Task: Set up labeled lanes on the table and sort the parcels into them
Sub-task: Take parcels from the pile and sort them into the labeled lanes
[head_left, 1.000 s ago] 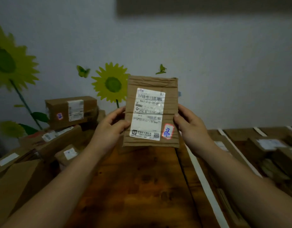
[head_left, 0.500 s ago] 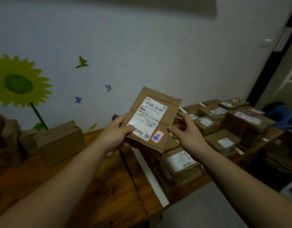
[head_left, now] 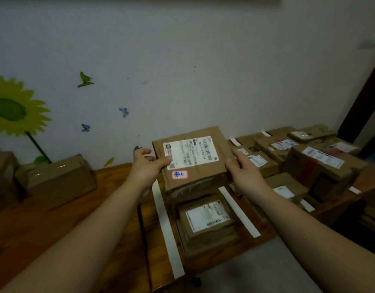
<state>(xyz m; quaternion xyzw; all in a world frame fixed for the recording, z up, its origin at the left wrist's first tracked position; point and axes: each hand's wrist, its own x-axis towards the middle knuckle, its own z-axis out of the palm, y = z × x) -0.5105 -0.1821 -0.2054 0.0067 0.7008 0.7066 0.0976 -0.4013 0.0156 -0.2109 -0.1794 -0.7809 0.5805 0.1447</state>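
Cardboard parcel (head_left: 195,163), frame centre: my left hand (head_left: 147,166) and right hand (head_left: 244,173) pinch its sides, label (head_left: 190,153) upward, probably so I can sort it.

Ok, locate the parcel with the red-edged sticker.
Head view, centre: parcel held between left hand and right hand, above the lower parcel between the white tape strips.

Brown parcel (head_left: 192,163) — white label (head_left: 190,153), red-edged sticker (head_left: 179,174); white tape strips (head_left: 167,229); yellow-green sunflower (head_left: 13,108).

Home room used for parcel sorting, sunflower wall decal (head_left: 12,108), taped wooden table (head_left: 55,225), cardboard parcels (head_left: 321,163)
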